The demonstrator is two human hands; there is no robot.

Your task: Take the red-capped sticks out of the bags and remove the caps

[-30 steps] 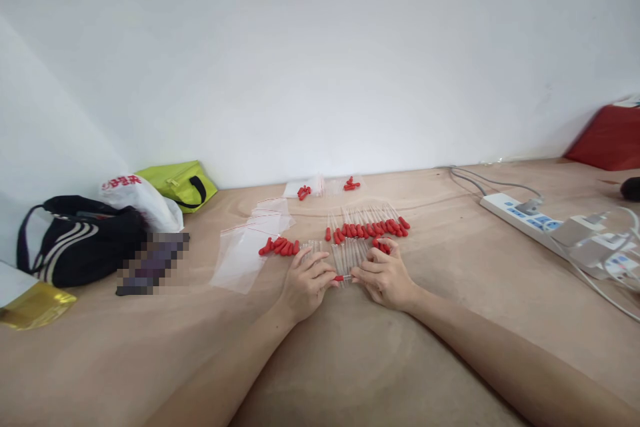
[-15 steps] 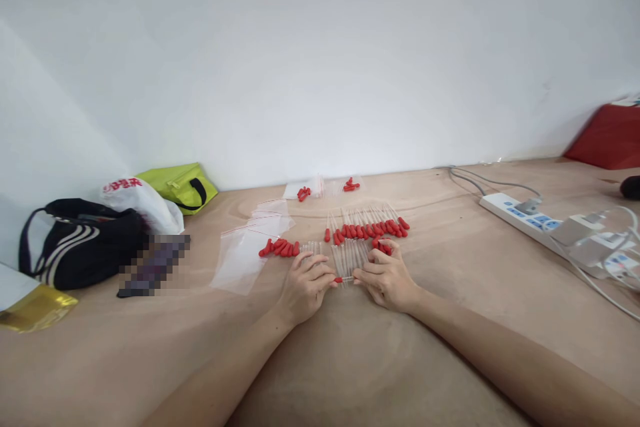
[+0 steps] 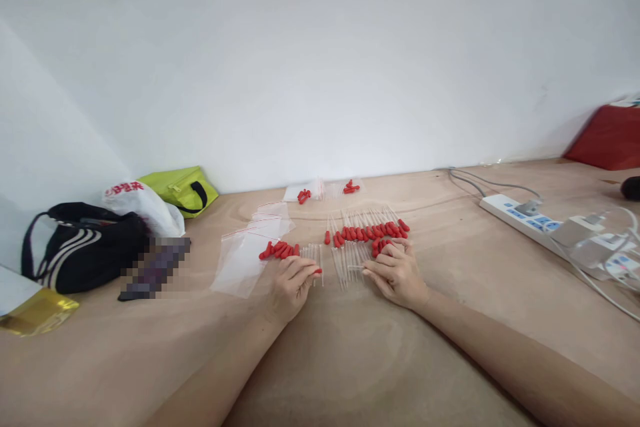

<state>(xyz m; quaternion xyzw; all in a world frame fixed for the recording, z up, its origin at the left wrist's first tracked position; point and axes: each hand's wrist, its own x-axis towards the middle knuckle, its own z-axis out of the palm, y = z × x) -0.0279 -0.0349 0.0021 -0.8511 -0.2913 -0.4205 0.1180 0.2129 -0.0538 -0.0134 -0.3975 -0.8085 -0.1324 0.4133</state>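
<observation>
My left hand [image 3: 291,285] is closed, its fingertips pinching a red rubber bulb [image 3: 319,271]. It rests beside a row of thin clear tubes [image 3: 312,253] and a cluster of red bulbs [image 3: 281,250]. Between thumb and fingers of my right hand [image 3: 399,273], a clear dropper tube [image 3: 356,268] points toward the left hand. Loose clear tubes [image 3: 341,268] lie just left of that hand, and more red bulbs [image 3: 380,247] sit by its fingertips, partly covered. Farther back, droppers with red bulbs [image 3: 370,233] lie in a row, tubes pointing away from me.
Clear zip bags [image 3: 241,260] lie to the left, with small bags of red bulbs [image 3: 304,196] near the wall. A black bag [image 3: 95,243], white plastic bag [image 3: 143,203] and lime pouch [image 3: 183,190] stand far left. A power strip [image 3: 520,217] with cables is on the right.
My hands have moved apart. The red bulb went left with my left hand, away from the clear tube in my right hand, which shifted slightly right.
</observation>
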